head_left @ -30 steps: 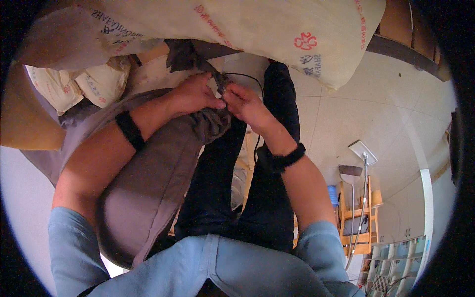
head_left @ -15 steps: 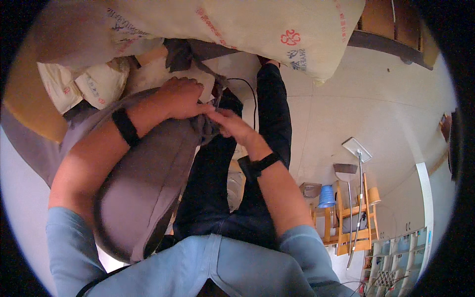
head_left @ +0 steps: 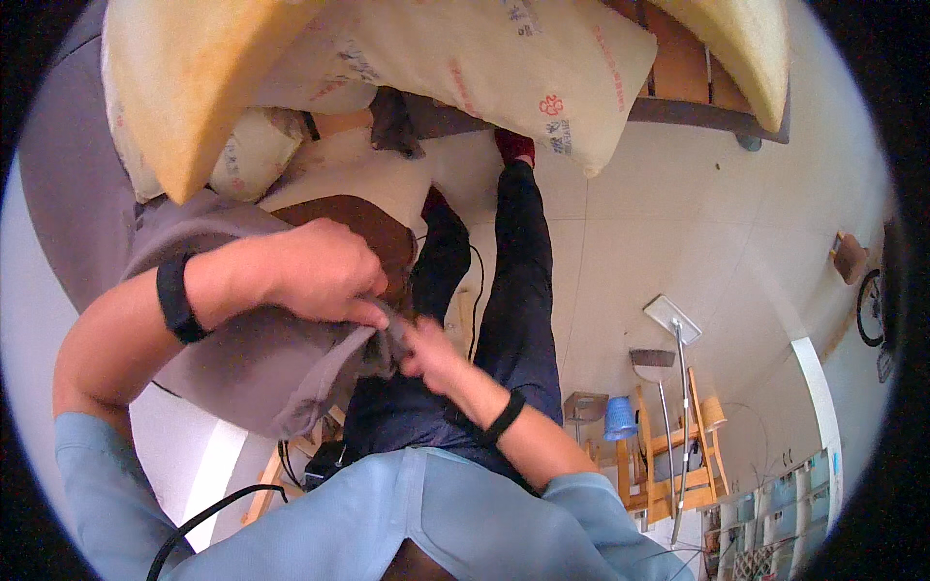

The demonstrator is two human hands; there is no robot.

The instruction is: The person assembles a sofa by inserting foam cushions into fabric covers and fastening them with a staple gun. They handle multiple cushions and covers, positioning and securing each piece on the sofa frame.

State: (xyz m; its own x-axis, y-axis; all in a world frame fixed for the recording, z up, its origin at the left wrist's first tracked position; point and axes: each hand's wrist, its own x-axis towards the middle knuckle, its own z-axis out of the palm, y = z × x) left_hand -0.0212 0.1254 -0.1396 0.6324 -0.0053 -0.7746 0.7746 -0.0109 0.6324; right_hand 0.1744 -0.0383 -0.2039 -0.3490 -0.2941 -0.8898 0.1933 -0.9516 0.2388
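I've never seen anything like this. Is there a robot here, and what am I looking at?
No robot: these are a person's own bare hands, seen from above by a wide fisheye camera worn on the head, so straight edges bend. The left hand grips grey-brown cloth; the right hand is at its edge, too blurred to judge its grip. Beyond them lies a cream bag with red print, and a blue bin is off to the right.
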